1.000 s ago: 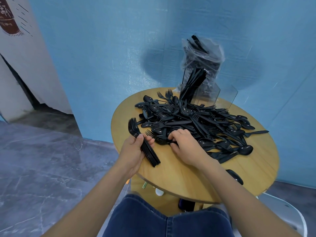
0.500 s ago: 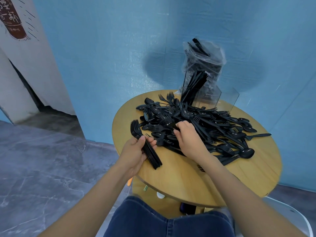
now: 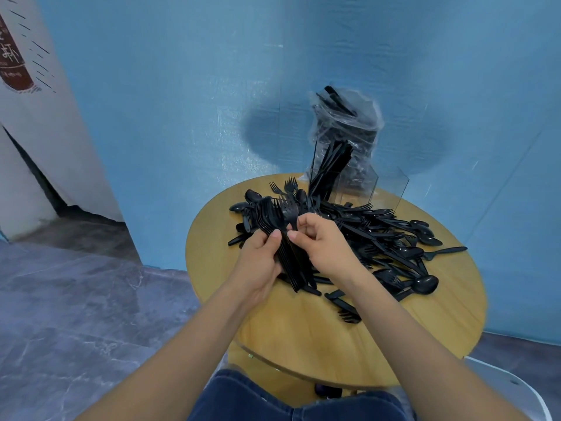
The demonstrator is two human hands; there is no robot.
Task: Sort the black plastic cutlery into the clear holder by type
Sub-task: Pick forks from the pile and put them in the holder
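Note:
A heap of black plastic cutlery (image 3: pixel 376 238), forks, spoons and knives mixed, covers the middle and right of the round wooden table (image 3: pixel 303 329). My left hand (image 3: pixel 258 262) grips a stacked bundle of black forks (image 3: pixel 273 217), tines pointing away from me, lifted over the heap's left side. My right hand (image 3: pixel 321 241) pinches one more black fork (image 3: pixel 291 212) and holds it against the bundle's top. The clear holder (image 3: pixel 358 183) stands at the table's far edge, with long black pieces leaning in its left compartment.
A clear plastic bag of more black cutlery (image 3: pixel 346 117) stands behind the holder against the blue wall. A few loose pieces (image 3: pixel 343 302) lie near the table's front. A white chair edge (image 3: pixel 510 387) is at lower right. Grey floor lies to the left.
My left hand has lifted the fork bundle from the table's left edge up over the heap. My right hand has come out of the heap with one fork and brought it to the bundle.

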